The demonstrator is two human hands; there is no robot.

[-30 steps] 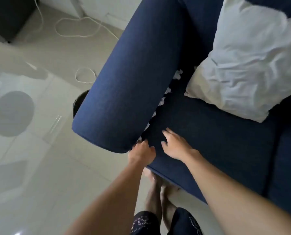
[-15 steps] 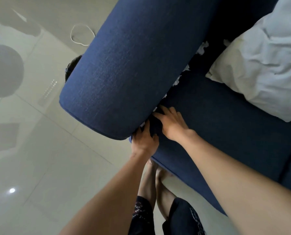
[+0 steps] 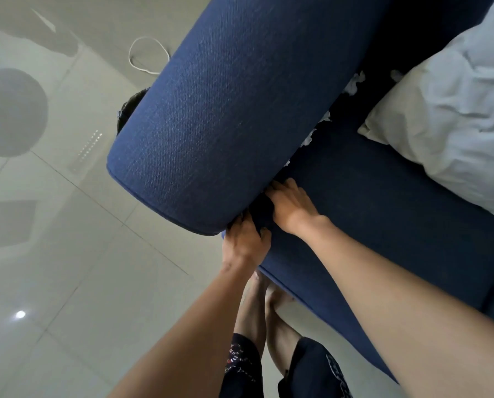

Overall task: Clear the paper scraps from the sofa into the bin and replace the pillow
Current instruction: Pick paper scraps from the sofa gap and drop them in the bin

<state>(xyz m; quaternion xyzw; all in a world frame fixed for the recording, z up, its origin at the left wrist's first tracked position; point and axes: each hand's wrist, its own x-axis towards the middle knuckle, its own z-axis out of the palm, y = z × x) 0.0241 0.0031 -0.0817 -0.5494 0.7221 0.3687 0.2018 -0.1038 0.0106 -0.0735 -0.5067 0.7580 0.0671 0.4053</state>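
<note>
Down at sofa (image 3: 369,214) front edge, both hands (image 3: 268,222) reaching into armrest (image 3: 211,116) crevice, grip unclear.

Pale glossy floor tiles (image 3: 67,282), looped white cable (image 3: 142,57)

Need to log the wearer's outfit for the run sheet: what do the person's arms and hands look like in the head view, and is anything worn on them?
Both forearms are bare, no sleeves in view. The left hand and right hand carry no gloves, and no rings, watch or bands are visible. The only clothing shown is dark shorts with a small pale and red pattern at the bottom of the frame; the legs below them are bare.
</note>
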